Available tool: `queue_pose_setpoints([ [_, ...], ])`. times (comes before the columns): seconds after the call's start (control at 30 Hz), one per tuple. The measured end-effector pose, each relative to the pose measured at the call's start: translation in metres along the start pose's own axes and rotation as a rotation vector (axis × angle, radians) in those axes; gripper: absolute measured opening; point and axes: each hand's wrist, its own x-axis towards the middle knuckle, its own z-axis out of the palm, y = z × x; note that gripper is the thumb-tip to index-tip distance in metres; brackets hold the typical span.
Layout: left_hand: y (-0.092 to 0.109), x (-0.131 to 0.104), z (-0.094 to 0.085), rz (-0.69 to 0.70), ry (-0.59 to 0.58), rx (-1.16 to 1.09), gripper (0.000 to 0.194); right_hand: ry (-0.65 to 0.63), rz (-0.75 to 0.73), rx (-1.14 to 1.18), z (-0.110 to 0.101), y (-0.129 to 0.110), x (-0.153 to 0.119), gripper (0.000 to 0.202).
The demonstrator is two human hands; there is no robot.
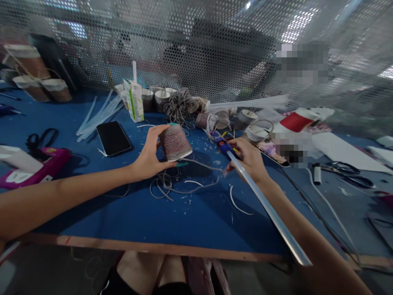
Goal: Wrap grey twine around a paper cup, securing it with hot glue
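Observation:
My left hand [152,153] grips a small cup-shaped piece wound with grey-brown cord [175,143], thumb below and fingers above, tilted on its side over the table. From it a loose grey cord [202,188] trails in loops across the blue surface towards my right fingers. My right hand [247,157] is closed round a blue glue gun [219,139], whose body is partly hidden by the fingers. A long translucent glue stick [267,205] juts from the gun's rear towards me. The cord passes close to the right fingertips; whether they pinch it I cannot tell.
A black phone [113,138], spare glue sticks [100,116] and a drink carton [135,102] lie or stand at left. Cord-wound cups and a cord bundle [181,104] line the perforated metal screen [153,49]. Scissors [353,172] lie right; white scraps dot the table.

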Motion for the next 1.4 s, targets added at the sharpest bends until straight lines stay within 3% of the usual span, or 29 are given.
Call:
queue_pose_setpoints([
  [0.07,-0.003,-0.001,0.001,0.010,0.097,0.030,0.091,0.065,0.115,0.192,0.004,-0.005,-0.004,0.012],
  [0.2,-0.010,-0.003,0.003,-0.023,0.270,0.037,0.092,0.156,0.191,0.505,0.014,-0.020,-0.011,0.024],
  [0.27,-0.011,-0.003,0.004,-0.031,0.284,0.041,0.091,0.166,0.160,0.625,0.017,-0.025,-0.015,0.025],
  [0.33,-0.010,-0.002,0.004,-0.031,0.272,0.045,0.091,0.092,0.148,0.680,0.021,-0.029,-0.021,0.027],
  [0.5,-0.006,-0.002,0.003,-0.054,0.251,0.091,0.092,-0.139,0.111,0.614,0.028,-0.033,-0.033,0.031],
  [0.77,-0.013,-0.002,0.004,0.077,0.286,0.150,0.095,-0.116,-0.167,0.306,0.032,-0.041,-0.028,0.021],
  [0.97,-0.014,0.000,0.005,0.118,0.268,0.135,0.095,-0.168,-0.087,0.214,0.021,-0.059,-0.029,0.017],
  [1.17,-0.012,0.000,0.004,0.128,0.271,0.139,0.094,-0.202,-0.010,0.190,0.021,-0.059,-0.029,0.014],
  [1.4,-0.014,-0.001,0.004,0.130,0.269,0.140,0.094,-0.178,-0.054,0.240,0.022,-0.060,-0.029,0.016],
])
